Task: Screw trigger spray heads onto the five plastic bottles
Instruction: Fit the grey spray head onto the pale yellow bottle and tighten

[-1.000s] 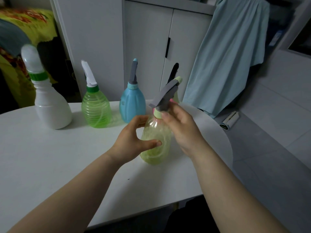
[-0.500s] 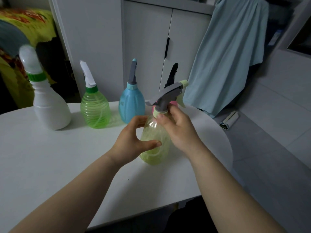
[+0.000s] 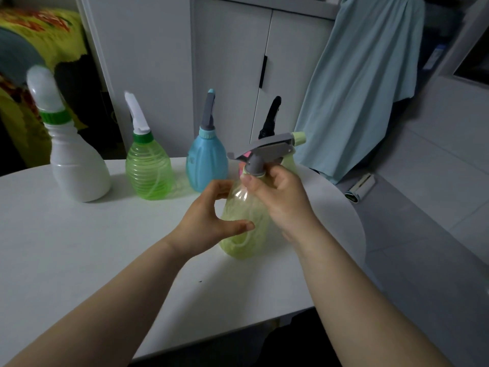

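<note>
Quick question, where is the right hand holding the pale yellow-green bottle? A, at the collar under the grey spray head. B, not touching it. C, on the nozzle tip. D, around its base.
A: the right hand pinches the collar just below the grey spray head, while the left hand holds the pale yellow-green bottle by its body.

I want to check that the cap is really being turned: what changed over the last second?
The grey spray head swung round on the yellow-green bottle, so its nozzle now points right across the view, twisted by the right hand pinching its collar. The left hand kept holding the bottle body. The white bottle, green bottle and blue bottle stayed put.
</note>
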### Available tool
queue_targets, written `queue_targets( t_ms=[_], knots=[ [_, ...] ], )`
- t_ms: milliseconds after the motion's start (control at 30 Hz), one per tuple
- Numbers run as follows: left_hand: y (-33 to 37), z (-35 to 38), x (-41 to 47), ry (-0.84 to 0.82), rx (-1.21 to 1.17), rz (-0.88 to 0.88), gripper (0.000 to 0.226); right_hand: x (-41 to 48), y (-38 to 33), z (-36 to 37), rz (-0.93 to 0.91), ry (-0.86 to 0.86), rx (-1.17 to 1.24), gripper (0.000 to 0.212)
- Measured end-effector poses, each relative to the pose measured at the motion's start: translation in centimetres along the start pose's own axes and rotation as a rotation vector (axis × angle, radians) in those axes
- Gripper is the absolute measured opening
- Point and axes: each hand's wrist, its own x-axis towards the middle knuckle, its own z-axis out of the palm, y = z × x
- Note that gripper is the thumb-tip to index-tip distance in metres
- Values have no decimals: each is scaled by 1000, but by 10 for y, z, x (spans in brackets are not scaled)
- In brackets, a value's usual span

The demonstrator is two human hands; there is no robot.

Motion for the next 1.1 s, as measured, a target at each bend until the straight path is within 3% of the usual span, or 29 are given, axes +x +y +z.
queue_targets(
  t_ms=[67, 133, 200, 233, 333, 400, 600, 833, 1100],
  knots=[
    [0, -7, 2, -88, -27, -22, 60, 3, 0, -9, 47, -152, 58, 15],
    [2, -10, 3, -199, -51, -41, 65, 6, 2, -15, 83, -268, 122, 32],
    [5, -8, 4, -242, -64, -73, 60, 10, 2, -19, 89, -309, 135, 43],
    [6, -5, 4, -232, -69, -86, 57, 10, 3, -19, 74, -305, 131, 39],
    [4, 2, 5, -147, -74, -85, 58, 6, 5, -15, -7, -226, 58, 13],
    [2, 4, 3, -105, -69, -72, 58, 1, 7, -9, -68, -137, 24, 10],
    [-1, 6, 0, -54, -35, -30, 58, -8, 9, 5, -174, 68, -59, 8],
    [-3, 9, -5, 38, 15, -18, 61, -12, 2, 9, -170, 132, -77, 14],
    [4, 9, -13, -17, 23, -48, 79, -7, -11, 3, -124, 202, -398, 24]
  ],
)
